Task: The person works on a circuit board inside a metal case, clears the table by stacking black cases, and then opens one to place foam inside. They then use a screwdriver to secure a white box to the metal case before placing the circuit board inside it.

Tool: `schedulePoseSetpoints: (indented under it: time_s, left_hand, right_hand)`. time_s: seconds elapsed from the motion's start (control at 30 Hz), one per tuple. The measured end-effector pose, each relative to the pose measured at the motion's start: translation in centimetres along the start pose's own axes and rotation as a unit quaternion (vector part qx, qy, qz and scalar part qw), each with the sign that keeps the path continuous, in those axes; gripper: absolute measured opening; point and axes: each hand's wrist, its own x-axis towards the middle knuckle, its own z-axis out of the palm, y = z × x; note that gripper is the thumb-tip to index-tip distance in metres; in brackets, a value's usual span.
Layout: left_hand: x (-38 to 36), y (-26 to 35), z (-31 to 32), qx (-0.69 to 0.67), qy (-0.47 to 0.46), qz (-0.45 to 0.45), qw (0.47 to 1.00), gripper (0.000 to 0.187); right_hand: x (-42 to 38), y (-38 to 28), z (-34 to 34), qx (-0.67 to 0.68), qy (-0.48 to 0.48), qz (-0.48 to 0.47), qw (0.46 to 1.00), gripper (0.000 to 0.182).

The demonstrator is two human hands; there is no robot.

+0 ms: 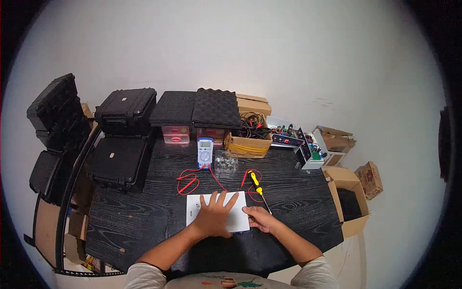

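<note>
A white rectangular panel with a few small dark marks on its left part lies in front of me, near the table's front edge. My left hand rests flat on top of it, fingers spread. At the panel's right edge, my right hand grips it with the thumb above; the other fingers are partly hidden. Just beyond the right hand lies a yellow and black screwdriver. A blue and white multimeter stands behind the panel, its red test leads looping over the table. What is under the panel is mostly hidden.
A clear tray of small metal parts sits beside the multimeter. Black hard cases line the left side. Along the back are foam sheets, a cardboard box of cables and opened electronic units. The dark table curves at the right.
</note>
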Motion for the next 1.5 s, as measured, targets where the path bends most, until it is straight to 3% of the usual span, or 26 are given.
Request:
schedulePoseSetpoints:
  time_s: [0.1, 0.23, 0.37, 0.57, 0.77, 1.07, 1.4, 1.5]
  left_hand:
    - [-0.2, 0.5, -1.0, 0.008, -0.003, 0.006, 1.000, 0.141]
    - [-0.1, 0.9, -1.6, 0.003, -0.023, 0.008, 1.000, 0.142]
    - [0.0, 1.3, -1.4, 0.015, -0.052, 0.013, 0.998, 0.143]
    - [0.0, 0.6, -3.0, -0.009, -0.095, -0.006, 0.995, 0.146]
    - [0.1, 0.4, -2.8, 0.002, -0.118, -0.009, 0.993, 0.148]
    - [0.3, 1.5, -0.7, 0.038, -0.085, 0.010, 0.996, 0.148]
    - [0.3, 2.0, -1.5, 0.072, -0.047, 0.012, 0.996, 0.141]
    - [-0.1, 1.4, -0.7, 0.050, 0.010, 0.028, 0.998, 0.138]
  right_hand:
    - [-0.1, 0.4, -0.2, 0.000, 0.008, -0.018, 1.000, 0.048]
    - [0.1, -0.8, -0.1, 0.158, -0.032, -0.032, 0.986, 0.033]
    - [1.8, -1.5, 0.0, 0.143, 0.022, -0.069, 0.987, 0.025]
    - [1.5, -1.4, 0.2, 0.168, -0.031, -0.095, 0.981, 0.022]
    - [1.5, -1.3, 0.4, 0.145, 0.038, -0.056, 0.987, 0.031]
    - [0.4, -2.6, 0.6, 0.099, 0.047, 0.005, 0.994, 0.047]
    - [0.3, -3.8, 2.0, -0.002, 0.019, -0.047, 0.999, 0.046]
    - [0.7, -3.9, 1.9, 0.001, 0.027, -0.054, 0.998, 0.048]
